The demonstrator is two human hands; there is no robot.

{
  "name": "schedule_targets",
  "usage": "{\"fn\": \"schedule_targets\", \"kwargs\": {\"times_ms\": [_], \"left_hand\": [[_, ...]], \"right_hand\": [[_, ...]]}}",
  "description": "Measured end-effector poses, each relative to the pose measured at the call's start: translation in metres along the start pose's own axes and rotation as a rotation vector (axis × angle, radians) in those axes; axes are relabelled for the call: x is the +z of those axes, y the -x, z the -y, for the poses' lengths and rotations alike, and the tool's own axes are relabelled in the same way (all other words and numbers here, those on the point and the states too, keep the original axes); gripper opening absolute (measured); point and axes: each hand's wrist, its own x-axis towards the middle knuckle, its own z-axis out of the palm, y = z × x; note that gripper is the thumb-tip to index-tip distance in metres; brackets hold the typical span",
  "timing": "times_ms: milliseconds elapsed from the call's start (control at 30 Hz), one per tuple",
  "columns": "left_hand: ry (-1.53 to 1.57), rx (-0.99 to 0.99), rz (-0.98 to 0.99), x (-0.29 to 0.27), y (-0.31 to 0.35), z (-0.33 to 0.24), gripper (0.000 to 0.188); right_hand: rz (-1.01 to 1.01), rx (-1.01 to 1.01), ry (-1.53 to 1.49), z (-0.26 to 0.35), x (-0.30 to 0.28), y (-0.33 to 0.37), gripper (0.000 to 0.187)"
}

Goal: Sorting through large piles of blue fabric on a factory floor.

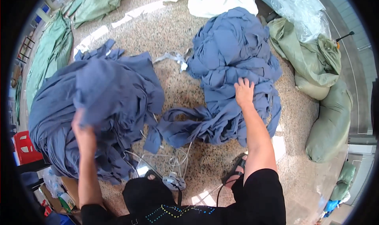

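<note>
Blue cloth fills most of the view, heaped in two piles on a speckled stone floor (177, 31). At nine o'clock sits the left pile of blue fabric (94, 106), loosely mounded, with green sacks (51, 55) behind it toward ten o'clock and a red stool (24, 146) at its lower edge near eight o'clock. The left hand (81, 130) is pushed into this pile, its fingers curled around a fold of the cloth, though the fabric hides the fingertips. White cords (173, 161) lie tangled on the floor at six o'clock, between the piles and just above the person's knees. At one o'clock rises the right pile of blue fabric (233, 67), trailing a twisted length toward the centre. The right hand (244, 91) rests on top of it, fingers spread and pressing flat. Stuffed green bags (327, 118) lie at three o'clock, well apart from both hands.
</note>
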Motion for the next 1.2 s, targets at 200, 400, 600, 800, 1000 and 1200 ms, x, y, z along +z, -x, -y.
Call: {"fn": "schedule_targets", "kwargs": {"times_ms": [200,400,600,800,1000,1200], "left_hand": [[0.225,-0.091,0.549,0.046,0.031,-0.047,0.019],[-0.122,0.253,0.97,0.091,0.046,-0.046,0.032],[-0.197,0.296,0.993,0.094,0.048,-0.034,0.029],[-0.219,0.246,0.966,0.084,0.057,-0.029,0.029],[-0.22,0.269,1.018,0.095,0.063,-0.031,0.045],[-0.358,0.339,1.341,0.136,0.081,-0.034,0.061]], "right_hand": [[0.396,-0.098,-0.788,0.079,-0.013,0.057,0.019],[1.25,-0.57,-1.322,0.17,-0.074,0.217,0.029],[1.158,-0.704,-0.833,0.146,-0.059,0.16,0.034],[-0.133,-0.14,-0.492,0.111,-0.041,0.051,0.032],[0.468,-0.218,-0.655,0.137,0.007,0.064,0.019],[0.812,-0.539,-1.194,0.196,-0.097,0.164,0.02]]}}
